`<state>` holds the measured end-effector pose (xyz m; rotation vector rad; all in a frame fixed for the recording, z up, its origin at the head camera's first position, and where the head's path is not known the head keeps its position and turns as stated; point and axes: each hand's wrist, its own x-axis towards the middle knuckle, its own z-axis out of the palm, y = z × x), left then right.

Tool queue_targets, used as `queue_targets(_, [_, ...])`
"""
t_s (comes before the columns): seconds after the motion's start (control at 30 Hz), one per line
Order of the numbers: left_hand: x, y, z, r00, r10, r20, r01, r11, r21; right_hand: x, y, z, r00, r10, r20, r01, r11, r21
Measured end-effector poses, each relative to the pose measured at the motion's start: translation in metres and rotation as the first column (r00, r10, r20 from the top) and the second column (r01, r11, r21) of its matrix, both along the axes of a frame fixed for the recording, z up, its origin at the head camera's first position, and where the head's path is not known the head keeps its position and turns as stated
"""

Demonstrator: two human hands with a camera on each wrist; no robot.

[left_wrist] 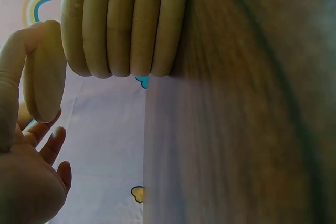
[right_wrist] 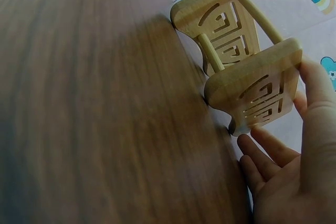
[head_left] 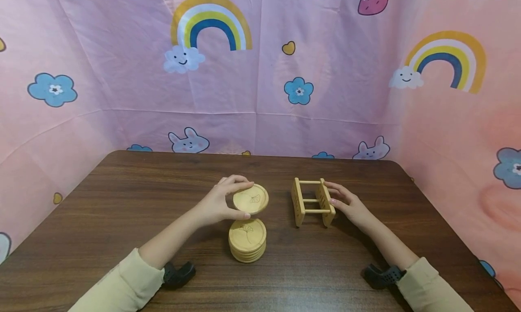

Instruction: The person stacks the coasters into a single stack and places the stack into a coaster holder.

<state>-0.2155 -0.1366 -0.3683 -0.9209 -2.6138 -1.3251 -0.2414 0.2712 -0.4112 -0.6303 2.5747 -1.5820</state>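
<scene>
My left hand (head_left: 228, 199) pinches a round wooden coaster (head_left: 250, 198) between thumb and fingers, holding it just above a stack of several like coasters (head_left: 247, 240). In the left wrist view the held coaster (left_wrist: 44, 72) sits edge-on beside the stack (left_wrist: 123, 22), apart from it. My right hand (head_left: 346, 202) rests with straight fingers against the right end panel of a small wooden coaster rack (head_left: 312, 202) that stands on the table. The right wrist view shows the rack (right_wrist: 239, 56) with carved end panels and my right hand's fingers (right_wrist: 310, 103) touching the nearer panel.
A dark wooden table (head_left: 122, 203) carries everything. A pink printed cloth (head_left: 260, 86) with rainbows and flowers walls off the back and both sides. Black wrist-camera mounts (head_left: 179, 274) sit near the front edge.
</scene>
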Motion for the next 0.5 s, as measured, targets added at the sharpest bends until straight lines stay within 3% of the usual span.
queue_targets(0.3, [0.010, -0.005, 0.000, 0.999, -0.021, -0.032, 0.021, 1.000, -0.009, 0.000, 0.000, 0.000, 1.000, 0.004, -0.008, -0.004, 1.000, -0.004])
queue_targets(0.5, [0.020, -0.008, 0.000, 0.999, -0.037, -0.015, 0.037, 0.999, -0.004, -0.001, 0.000, -0.001, 1.000, 0.007, -0.004, -0.007, 1.000, -0.017])
